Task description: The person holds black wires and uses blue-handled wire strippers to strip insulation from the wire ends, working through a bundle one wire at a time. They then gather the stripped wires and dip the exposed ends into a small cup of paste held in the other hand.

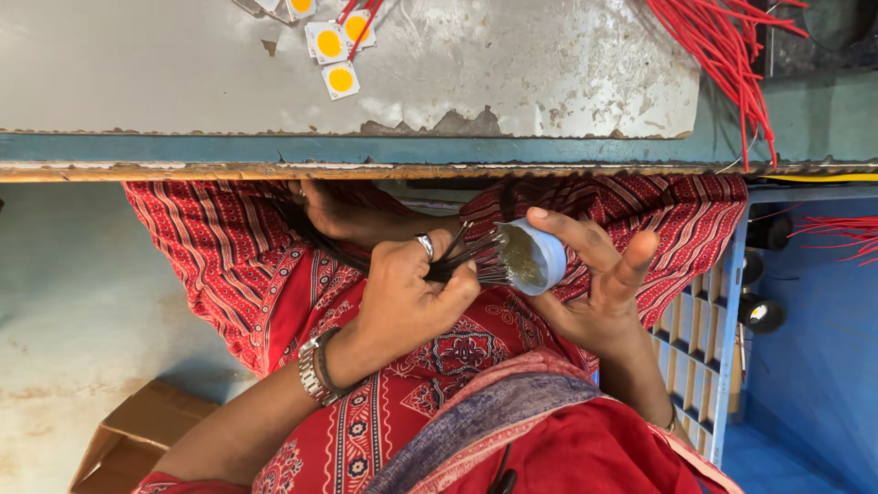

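My left hand (407,293), with a ring and a metal wristwatch, grips a bundle of thin black wires (462,256). Their bare tips point into a small round blue tin (540,259) of greyish-yellow paste and touch it. My right hand (604,293) holds the tin tilted on its side, with its fingers spread behind it. Both hands are over my lap in red patterned cloth, just below the table edge. The wires' far ends trail left under the table.
A worn grey table (183,73) spans the top. On it lie several square white chips with yellow centres (340,80) and a sheaf of red wires (722,46). A blue divided crate (700,338) stands at the right, a cardboard box (128,439) at lower left.
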